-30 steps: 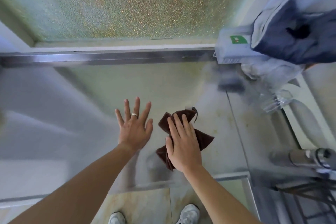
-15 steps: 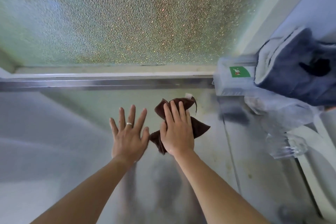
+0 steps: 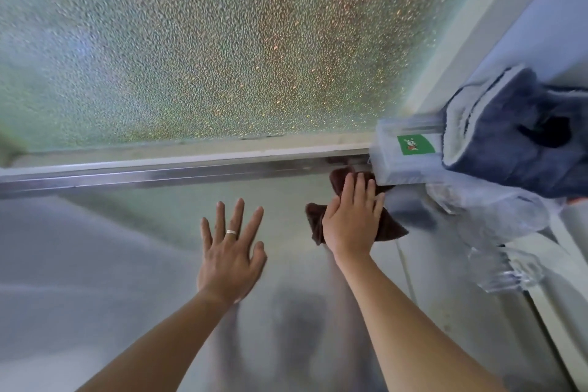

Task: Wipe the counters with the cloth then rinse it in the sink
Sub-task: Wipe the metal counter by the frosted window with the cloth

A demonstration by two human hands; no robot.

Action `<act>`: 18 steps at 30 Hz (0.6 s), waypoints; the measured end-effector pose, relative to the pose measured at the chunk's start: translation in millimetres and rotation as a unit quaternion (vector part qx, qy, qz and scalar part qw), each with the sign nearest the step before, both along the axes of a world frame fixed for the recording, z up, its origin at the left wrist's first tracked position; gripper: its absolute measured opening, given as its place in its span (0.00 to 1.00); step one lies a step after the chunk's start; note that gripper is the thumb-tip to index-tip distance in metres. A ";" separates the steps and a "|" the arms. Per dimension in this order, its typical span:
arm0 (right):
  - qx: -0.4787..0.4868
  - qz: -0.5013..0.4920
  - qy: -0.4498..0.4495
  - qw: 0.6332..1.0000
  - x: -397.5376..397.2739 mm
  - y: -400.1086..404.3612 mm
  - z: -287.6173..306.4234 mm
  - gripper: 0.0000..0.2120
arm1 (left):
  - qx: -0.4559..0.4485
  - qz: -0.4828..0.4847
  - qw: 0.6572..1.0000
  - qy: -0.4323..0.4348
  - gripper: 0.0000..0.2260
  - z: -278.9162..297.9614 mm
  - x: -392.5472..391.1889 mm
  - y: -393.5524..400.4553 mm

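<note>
The right hand (image 3: 351, 216) covers most of the brown cloth (image 3: 389, 227), and the cloth's far corner tucks under the clear box (image 3: 404, 162). The blue towel (image 3: 515, 137) beside that box runs off frame.

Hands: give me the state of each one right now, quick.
Left hand: open, fingers spread, flat on the counter, holding nothing.
Right hand: open, straight fingers pressing the brown cloth onto the counter.

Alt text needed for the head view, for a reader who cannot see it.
A right hand presses a brown cloth flat on a steel counter near its back edge, beside a clear box. The left hand lies open on the counter. Frosted glass fills the background.
</note>
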State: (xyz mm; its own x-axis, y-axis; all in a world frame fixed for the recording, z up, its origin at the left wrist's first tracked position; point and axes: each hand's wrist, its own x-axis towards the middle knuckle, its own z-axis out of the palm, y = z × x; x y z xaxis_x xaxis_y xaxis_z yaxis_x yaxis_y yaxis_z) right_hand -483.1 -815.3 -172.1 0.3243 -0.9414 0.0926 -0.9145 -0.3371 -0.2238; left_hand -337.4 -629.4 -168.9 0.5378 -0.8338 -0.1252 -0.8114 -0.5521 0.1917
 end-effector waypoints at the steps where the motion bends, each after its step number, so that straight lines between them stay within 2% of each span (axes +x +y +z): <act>1: -0.005 -0.017 0.000 1.000 2.9 4.8 0.2 0.28 | 0.002 -0.012 1.000 -0.001 0.30 0.8 4.5 -6.2; 4: -0.012 0.004 -0.001 1.000 22.9 21.7 1.3 0.26 | 0.003 -0.020 1.000 -0.002 0.29 1.8 10.6 -16.7; 7: -0.013 0.118 0.015 0.993 50.5 37.6 2.4 0.25 | 0.001 -0.025 1.000 -0.003 0.29 0.5 11.6 -16.9; 9: -0.013 0.157 0.014 0.987 65.3 41.6 4.2 0.24 | 0.004 -0.025 1.000 0.000 0.29 0.2 13.6 -18.1; 15: -0.034 0.139 0.031 0.989 67.9 29.0 6.9 0.22 | 0.000 -0.029 1.000 -0.005 0.31 -1.9 15.8 -18.1; 18: -0.034 0.080 0.031 0.996 58.1 16.4 3.2 0.21 | 0.000 -0.030 1.000 -0.004 0.31 -3.6 16.4 -18.0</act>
